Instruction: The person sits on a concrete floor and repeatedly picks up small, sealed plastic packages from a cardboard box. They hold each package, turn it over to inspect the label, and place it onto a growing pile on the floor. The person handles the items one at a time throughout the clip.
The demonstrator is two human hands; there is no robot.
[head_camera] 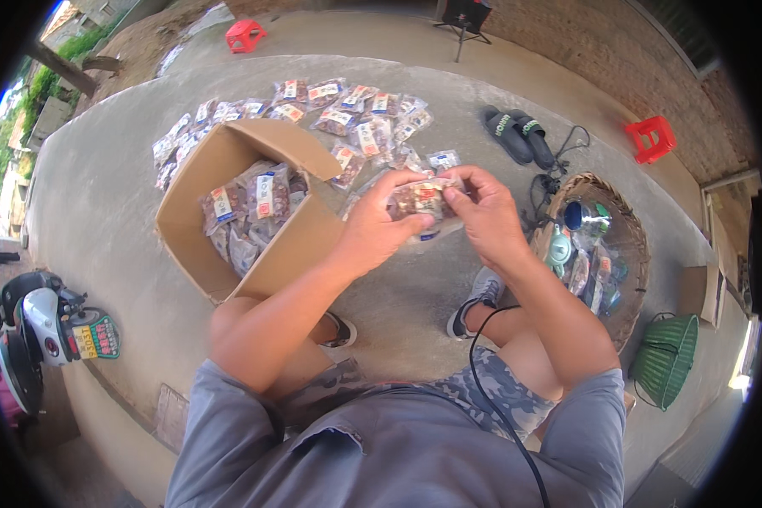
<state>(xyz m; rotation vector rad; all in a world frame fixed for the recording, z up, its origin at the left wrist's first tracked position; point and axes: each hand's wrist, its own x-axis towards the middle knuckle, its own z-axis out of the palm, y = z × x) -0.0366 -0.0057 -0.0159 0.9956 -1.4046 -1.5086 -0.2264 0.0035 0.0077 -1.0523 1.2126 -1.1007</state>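
Observation:
Between both hands I hold a clear plastic packet of brownish pieces (413,202) with a printed label. My left hand (381,216) grips its left end, thumb across the front. My right hand (482,206) pinches its upper right edge between thumb and fingers. To the left stands an open cardboard box (311,244) holding several similar packets (270,193). Many more packets (371,136) lie spread over the concrete ground beyond the box and my hands. At the right is a round woven basket (635,254) with a light green teapot-shaped thing (559,249) and packets inside.
Black slide sandals (508,135) lie beyond my right hand, near a black cord (545,184). A green basket (665,362) and a cardboard box (700,293) are at the far right. Red plastic stools (651,139) stand farther off. A parked scooter (41,317) is at the left.

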